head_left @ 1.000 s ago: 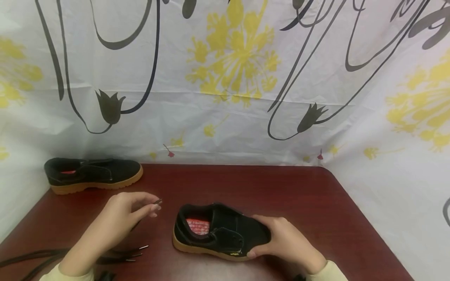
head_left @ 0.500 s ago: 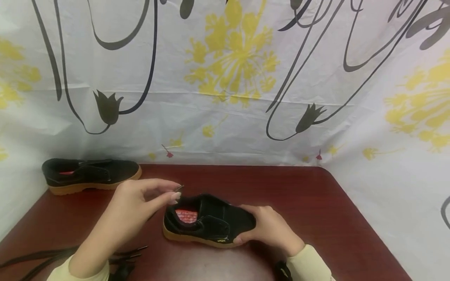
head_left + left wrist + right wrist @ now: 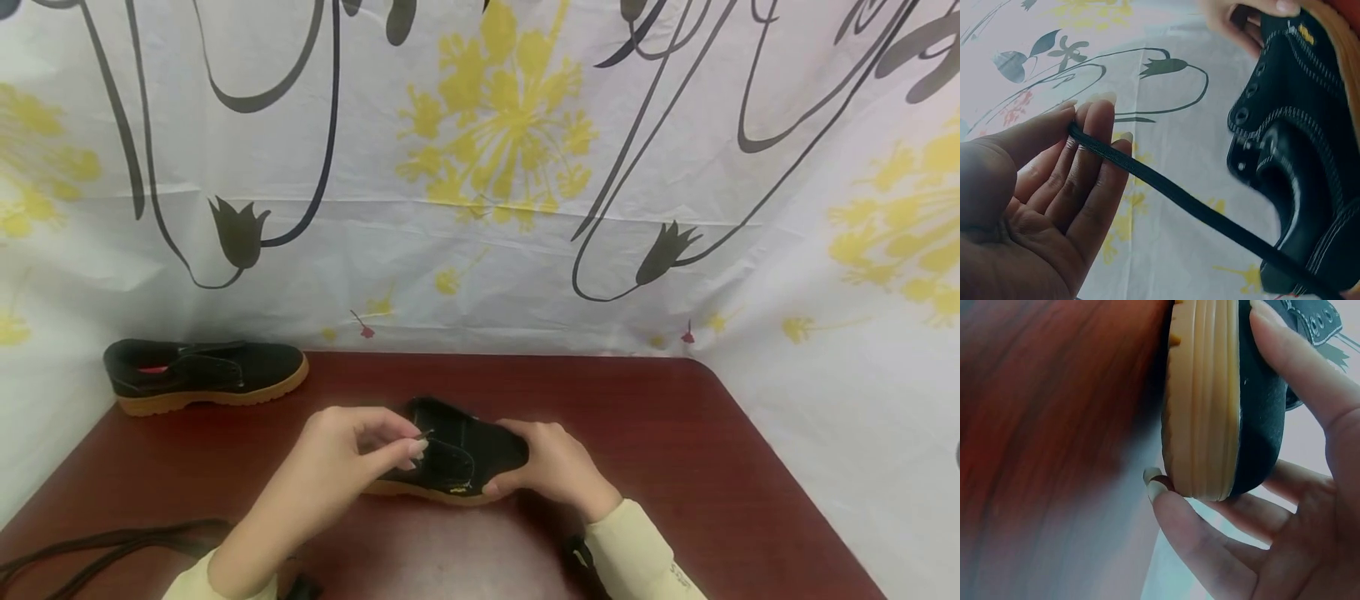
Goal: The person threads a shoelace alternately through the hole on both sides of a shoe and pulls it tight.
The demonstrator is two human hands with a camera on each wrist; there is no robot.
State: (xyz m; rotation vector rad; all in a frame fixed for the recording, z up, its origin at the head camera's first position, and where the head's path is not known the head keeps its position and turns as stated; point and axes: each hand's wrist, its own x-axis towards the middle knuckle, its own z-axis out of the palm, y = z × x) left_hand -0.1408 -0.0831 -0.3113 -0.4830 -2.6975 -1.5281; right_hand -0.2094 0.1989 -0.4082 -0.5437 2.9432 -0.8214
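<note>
A black suede shoe point(image 3: 457, 454) with a tan sole point(image 3: 1204, 400) sits tilted on the dark red table point(image 3: 675, 433). My right hand point(image 3: 525, 467) grips its toe, thumb on the sole edge and fingers over the upper. My left hand point(image 3: 414, 442) pinches the tip of a black shoelace point(image 3: 426, 434) just over the shoe's eyelets. In the left wrist view the shoelace point(image 3: 1179, 197) runs from my fingers point(image 3: 1094, 134) across towards the shoe point(image 3: 1297, 156), whose empty eyelets show.
A second matching shoe point(image 3: 202, 375) lies at the table's back left. More black laces point(image 3: 112, 542) trail off the front left edge. A white curtain point(image 3: 487, 208) with yellow flowers hangs close behind and to the right.
My left hand carried the lace tip right and down to the shoe's eyelets. My right hand drew the shoe back and tilted it, so its opening is now hidden behind my left hand.
</note>
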